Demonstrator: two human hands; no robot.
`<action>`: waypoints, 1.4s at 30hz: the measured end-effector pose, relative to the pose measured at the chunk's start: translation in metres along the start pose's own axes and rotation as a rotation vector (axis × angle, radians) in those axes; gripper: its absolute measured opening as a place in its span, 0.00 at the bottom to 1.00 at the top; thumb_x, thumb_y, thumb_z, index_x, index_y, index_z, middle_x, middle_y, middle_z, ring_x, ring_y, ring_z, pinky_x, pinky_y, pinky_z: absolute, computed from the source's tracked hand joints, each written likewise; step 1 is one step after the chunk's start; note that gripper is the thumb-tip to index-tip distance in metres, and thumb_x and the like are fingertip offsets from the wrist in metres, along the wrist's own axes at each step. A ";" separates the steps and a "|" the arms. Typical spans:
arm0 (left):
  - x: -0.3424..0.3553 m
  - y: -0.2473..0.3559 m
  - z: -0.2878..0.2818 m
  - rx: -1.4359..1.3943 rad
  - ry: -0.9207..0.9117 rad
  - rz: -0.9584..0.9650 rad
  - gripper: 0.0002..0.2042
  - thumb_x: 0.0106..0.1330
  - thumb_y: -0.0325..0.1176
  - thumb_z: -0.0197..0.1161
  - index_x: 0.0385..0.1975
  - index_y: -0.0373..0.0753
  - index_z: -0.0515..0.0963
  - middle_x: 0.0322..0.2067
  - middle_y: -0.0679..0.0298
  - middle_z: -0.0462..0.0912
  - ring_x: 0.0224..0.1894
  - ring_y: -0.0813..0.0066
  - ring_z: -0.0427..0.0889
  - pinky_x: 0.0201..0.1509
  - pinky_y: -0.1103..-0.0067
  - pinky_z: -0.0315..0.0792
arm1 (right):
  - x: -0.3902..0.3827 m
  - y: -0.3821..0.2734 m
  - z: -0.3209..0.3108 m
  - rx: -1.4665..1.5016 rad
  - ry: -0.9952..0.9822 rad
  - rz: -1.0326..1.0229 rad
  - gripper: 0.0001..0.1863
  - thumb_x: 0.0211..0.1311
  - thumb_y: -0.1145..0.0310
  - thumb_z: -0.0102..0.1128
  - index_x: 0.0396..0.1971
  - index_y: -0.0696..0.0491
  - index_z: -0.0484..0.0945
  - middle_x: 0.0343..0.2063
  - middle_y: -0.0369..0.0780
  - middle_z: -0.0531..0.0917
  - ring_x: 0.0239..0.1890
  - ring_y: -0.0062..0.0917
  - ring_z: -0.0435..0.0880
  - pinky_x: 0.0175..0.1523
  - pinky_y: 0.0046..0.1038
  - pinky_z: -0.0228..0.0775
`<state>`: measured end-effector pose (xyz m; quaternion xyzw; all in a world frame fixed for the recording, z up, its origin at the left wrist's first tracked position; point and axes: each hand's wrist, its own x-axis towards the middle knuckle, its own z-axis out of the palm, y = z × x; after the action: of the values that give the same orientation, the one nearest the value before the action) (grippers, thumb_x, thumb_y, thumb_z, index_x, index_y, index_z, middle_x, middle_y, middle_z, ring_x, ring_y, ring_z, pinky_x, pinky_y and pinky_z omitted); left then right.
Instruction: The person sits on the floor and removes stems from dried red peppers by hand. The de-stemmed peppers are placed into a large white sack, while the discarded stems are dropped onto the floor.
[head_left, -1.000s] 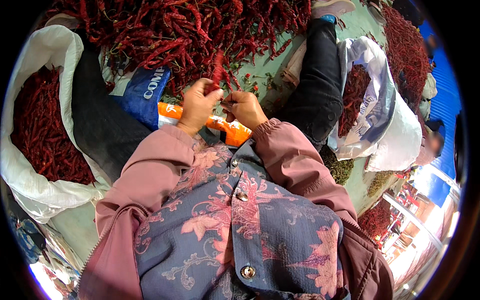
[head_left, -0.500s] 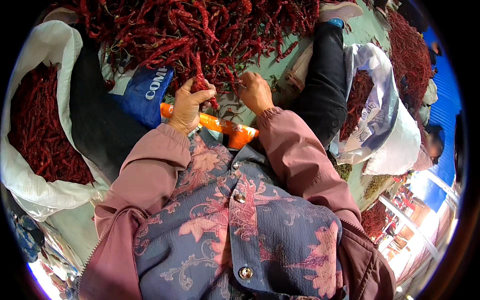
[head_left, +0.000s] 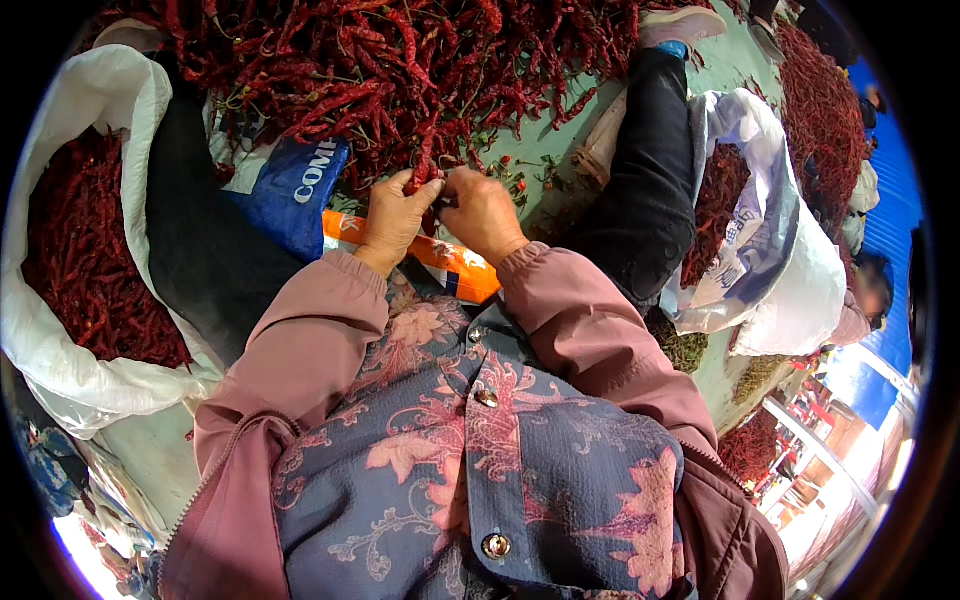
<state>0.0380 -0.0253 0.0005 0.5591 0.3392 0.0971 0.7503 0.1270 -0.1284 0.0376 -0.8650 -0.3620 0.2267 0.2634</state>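
My left hand (head_left: 398, 218) is closed on a dried red chili (head_left: 424, 166), which points up toward a large heap of dried chilies (head_left: 390, 60) beyond it. Right beside it, at the chili's lower end, my right hand (head_left: 481, 212) has its fingers curled together; what lies between its fingertips is too small to make out. Below both hands lie an orange plastic bag (head_left: 465, 270) and a blue bag (head_left: 285, 200). A few loose stems and bits (head_left: 515, 175) are scattered on the pale green floor.
My dark-trousered legs are spread either side. An open white sack (head_left: 50, 300) of chilies stands at left, another white sack (head_left: 785, 310) with chilies at right. Further right are another chili heap (head_left: 820, 110), a person (head_left: 868, 290), blue panels (head_left: 885, 220) and a pale floor (head_left: 140, 460).
Since half a second ago my right hand has moved left and down to meet my left hand. My left hand has shifted slightly right, still holding a chili.
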 end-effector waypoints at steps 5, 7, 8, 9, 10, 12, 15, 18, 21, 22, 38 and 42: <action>-0.008 0.019 -0.010 -0.094 -0.104 -0.061 0.08 0.57 0.29 0.60 0.34 0.32 0.77 0.25 0.69 0.78 0.26 0.86 0.72 0.31 0.86 0.67 | -0.006 0.008 -0.009 0.610 -0.089 0.185 0.09 0.45 0.76 0.54 0.30 0.57 0.75 0.22 0.40 0.77 0.24 0.28 0.76 0.29 0.29 0.68; -0.012 0.022 -0.015 -0.094 -0.237 -0.115 0.08 0.59 0.28 0.58 0.36 0.32 0.78 0.27 0.69 0.78 0.28 0.86 0.73 0.34 0.86 0.67 | -0.006 0.006 -0.020 0.912 -0.161 0.391 0.08 0.49 0.76 0.52 0.31 0.58 0.75 0.21 0.36 0.76 0.21 0.20 0.73 0.27 0.24 0.66; -0.015 0.023 -0.014 -0.025 -0.261 -0.110 0.08 0.59 0.29 0.57 0.34 0.33 0.77 0.24 0.70 0.76 0.27 0.86 0.71 0.32 0.86 0.66 | -0.005 0.003 -0.027 1.015 -0.213 0.459 0.07 0.51 0.76 0.52 0.31 0.58 0.75 0.21 0.34 0.75 0.20 0.17 0.71 0.26 0.21 0.64; -0.018 0.027 -0.013 0.017 -0.308 -0.100 0.07 0.59 0.29 0.57 0.33 0.33 0.77 0.23 0.70 0.76 0.27 0.86 0.71 0.32 0.86 0.66 | -0.006 0.001 -0.032 1.117 -0.260 0.529 0.07 0.53 0.76 0.51 0.31 0.58 0.75 0.21 0.33 0.74 0.20 0.13 0.69 0.25 0.19 0.63; -0.021 0.034 -0.014 0.059 -0.355 -0.090 0.07 0.59 0.30 0.57 0.32 0.33 0.77 0.23 0.70 0.76 0.26 0.86 0.71 0.32 0.86 0.66 | -0.008 0.004 -0.030 1.177 -0.260 0.527 0.05 0.55 0.75 0.50 0.30 0.57 0.75 0.21 0.32 0.74 0.19 0.14 0.67 0.25 0.19 0.63; -0.024 0.038 -0.013 0.067 -0.405 -0.146 0.06 0.59 0.30 0.57 0.27 0.34 0.76 0.21 0.71 0.74 0.24 0.86 0.69 0.30 0.86 0.64 | -0.012 0.006 -0.033 1.220 -0.302 0.582 0.04 0.57 0.74 0.50 0.29 0.55 0.74 0.21 0.32 0.73 0.21 0.14 0.68 0.27 0.19 0.64; -0.023 0.038 -0.015 0.157 -0.484 -0.141 0.06 0.59 0.30 0.57 0.26 0.34 0.76 0.20 0.71 0.74 0.22 0.86 0.68 0.28 0.86 0.64 | -0.019 0.012 -0.035 1.325 -0.387 0.586 0.03 0.58 0.74 0.50 0.28 0.54 0.74 0.22 0.32 0.74 0.22 0.15 0.69 0.27 0.20 0.64; -0.024 0.040 -0.015 0.137 -0.513 -0.160 0.05 0.59 0.29 0.56 0.27 0.34 0.76 0.20 0.71 0.73 0.22 0.86 0.68 0.27 0.86 0.63 | -0.021 0.006 -0.038 1.430 -0.389 0.623 0.03 0.58 0.75 0.49 0.27 0.55 0.73 0.22 0.33 0.74 0.21 0.15 0.69 0.27 0.20 0.64; -0.019 0.028 -0.017 0.122 -0.559 -0.178 0.07 0.57 0.31 0.58 0.25 0.34 0.77 0.18 0.69 0.74 0.21 0.85 0.69 0.25 0.85 0.63 | -0.021 0.009 -0.033 1.360 -0.347 0.604 0.04 0.55 0.76 0.49 0.27 0.56 0.73 0.20 0.33 0.73 0.20 0.15 0.68 0.26 0.19 0.64; -0.019 0.026 -0.016 0.075 -0.548 -0.207 0.07 0.57 0.31 0.58 0.25 0.33 0.77 0.18 0.69 0.74 0.21 0.85 0.69 0.25 0.85 0.64 | -0.021 0.011 -0.029 1.308 -0.334 0.582 0.04 0.54 0.77 0.49 0.27 0.56 0.74 0.20 0.33 0.72 0.19 0.15 0.68 0.25 0.19 0.64; -0.012 0.021 -0.012 -0.548 -0.247 -0.359 0.04 0.55 0.24 0.62 0.26 0.38 0.73 0.20 0.70 0.72 0.24 0.82 0.70 0.31 0.87 0.65 | 0.003 0.059 -0.014 -0.367 -0.010 0.098 0.10 0.45 0.72 0.53 0.31 0.53 0.73 0.33 0.45 0.76 0.35 0.42 0.78 0.38 0.39 0.70; -0.005 0.016 -0.015 -0.460 -0.135 -0.281 0.05 0.54 0.23 0.63 0.26 0.38 0.73 0.21 0.70 0.73 0.25 0.82 0.70 0.31 0.86 0.65 | 0.026 0.067 0.004 -0.366 0.030 0.153 0.09 0.46 0.73 0.51 0.30 0.53 0.74 0.35 0.46 0.75 0.36 0.43 0.77 0.39 0.39 0.69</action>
<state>0.0288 -0.0108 0.0150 0.3266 0.3318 0.0294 0.8845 0.1749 -0.1476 -0.0123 -0.9266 -0.3267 0.1635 0.0889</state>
